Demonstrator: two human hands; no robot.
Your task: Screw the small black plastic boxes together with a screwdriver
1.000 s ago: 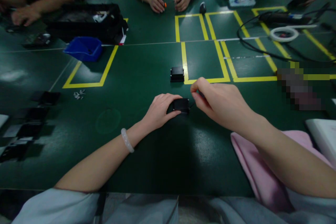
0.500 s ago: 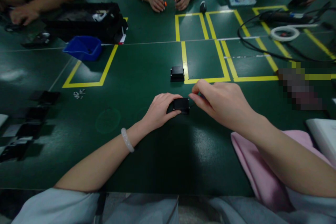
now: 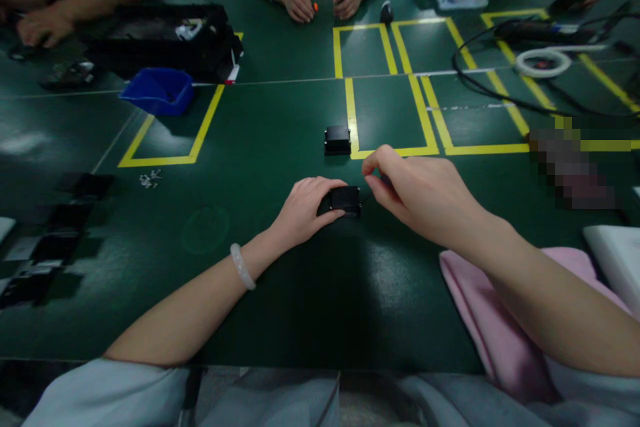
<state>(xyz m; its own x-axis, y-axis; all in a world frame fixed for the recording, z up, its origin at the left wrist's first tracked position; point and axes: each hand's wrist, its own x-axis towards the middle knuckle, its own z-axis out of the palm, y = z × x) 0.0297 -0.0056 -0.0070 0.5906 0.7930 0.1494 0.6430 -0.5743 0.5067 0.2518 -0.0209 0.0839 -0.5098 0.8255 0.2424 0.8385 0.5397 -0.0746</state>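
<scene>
My left hand (image 3: 305,210) grips a small black rectangular block (image 3: 346,199) between thumb and fingers, holding it on the green table. Small shiny bits, perhaps screw heads, show at the block's right side. Just to the right, my right hand (image 3: 417,193) is closed in a pinch. A thin dark shaft seems to run from it toward the block's right end, but what the fingers hold is mostly hidden. Beyond the block stands a second similar black block (image 3: 338,140), which neither hand touches.
Small screws (image 3: 150,179) lie at left, below a blue scoop-shaped bin (image 3: 159,91). Several dark flat parts (image 3: 55,247) sit at the left edge. A pink cloth (image 3: 475,300) lies under my right forearm. Black cable (image 3: 460,73) loops at right. Co-workers' hands (image 3: 300,5) are across the table.
The fingertips of my right hand have shifted slightly up and curled a little more. My left hand and the block have stayed in place.
</scene>
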